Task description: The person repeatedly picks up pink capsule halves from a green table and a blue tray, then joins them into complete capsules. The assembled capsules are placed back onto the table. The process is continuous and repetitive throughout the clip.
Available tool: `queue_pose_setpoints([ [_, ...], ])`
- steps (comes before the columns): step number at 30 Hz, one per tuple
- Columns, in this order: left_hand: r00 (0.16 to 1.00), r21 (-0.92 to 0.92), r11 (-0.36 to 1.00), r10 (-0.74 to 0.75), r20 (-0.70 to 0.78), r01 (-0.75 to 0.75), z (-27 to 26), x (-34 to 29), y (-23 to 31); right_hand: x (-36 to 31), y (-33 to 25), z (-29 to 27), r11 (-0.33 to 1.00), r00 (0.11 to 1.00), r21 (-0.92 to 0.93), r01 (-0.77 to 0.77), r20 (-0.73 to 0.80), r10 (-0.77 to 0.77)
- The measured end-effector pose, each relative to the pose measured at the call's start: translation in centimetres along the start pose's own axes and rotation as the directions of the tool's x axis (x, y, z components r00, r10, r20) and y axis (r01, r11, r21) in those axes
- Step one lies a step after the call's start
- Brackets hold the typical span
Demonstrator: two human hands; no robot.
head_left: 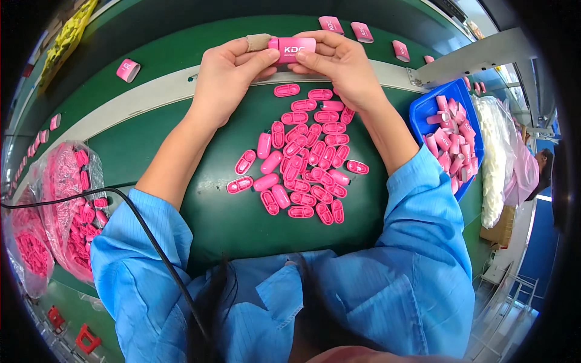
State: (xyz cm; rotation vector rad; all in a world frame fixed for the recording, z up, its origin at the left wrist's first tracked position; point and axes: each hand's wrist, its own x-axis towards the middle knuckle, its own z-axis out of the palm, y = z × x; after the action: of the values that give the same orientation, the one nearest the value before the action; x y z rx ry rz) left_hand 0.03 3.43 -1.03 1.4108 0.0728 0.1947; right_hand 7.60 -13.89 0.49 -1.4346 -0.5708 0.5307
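Observation:
Over the far side of the green table, my two hands meet at a pink plastic shell with white printing. My right hand grips its right part between thumb and fingers. At its left end is a small pink end cap, pinched by my left hand; whether it sits inside the shell I cannot tell. A tan finger cover wraps a fingertip of my left hand. Below lies a loose heap of pink oval caps, most with the hollow side up, a few showing smooth backs.
On the right stands a blue bin full of pink shells. Clear bags of pink parts lie on the left. Beyond a pale rail, several shells rest on a green belt. A black cable crosses my left sleeve.

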Motion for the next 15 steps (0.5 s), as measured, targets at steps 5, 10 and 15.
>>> queue_pose_setpoints([
  [5, 0.996, 0.124, 0.988, 0.093, -0.011, -0.091, 0.3, -0.1, 0.3, -0.3, 0.8, 0.0, 0.983, 0.985, -0.091, 0.162, -0.05, -0.167],
  [10, 0.976, 0.366, 0.905, 0.213, 0.047, -0.215, 0.5, -0.4, 0.1, -0.5, 0.3, -0.1, 0.974, 0.982, -0.131, 0.187, -0.017, -0.191],
  [15, 0.919, 0.759, 0.589, 0.394, 0.032, -0.279, 2.4, -2.1, 0.5, -1.0, 0.2, 1.4, 0.895, 0.936, -0.34, 0.288, -0.099, -0.338],
])
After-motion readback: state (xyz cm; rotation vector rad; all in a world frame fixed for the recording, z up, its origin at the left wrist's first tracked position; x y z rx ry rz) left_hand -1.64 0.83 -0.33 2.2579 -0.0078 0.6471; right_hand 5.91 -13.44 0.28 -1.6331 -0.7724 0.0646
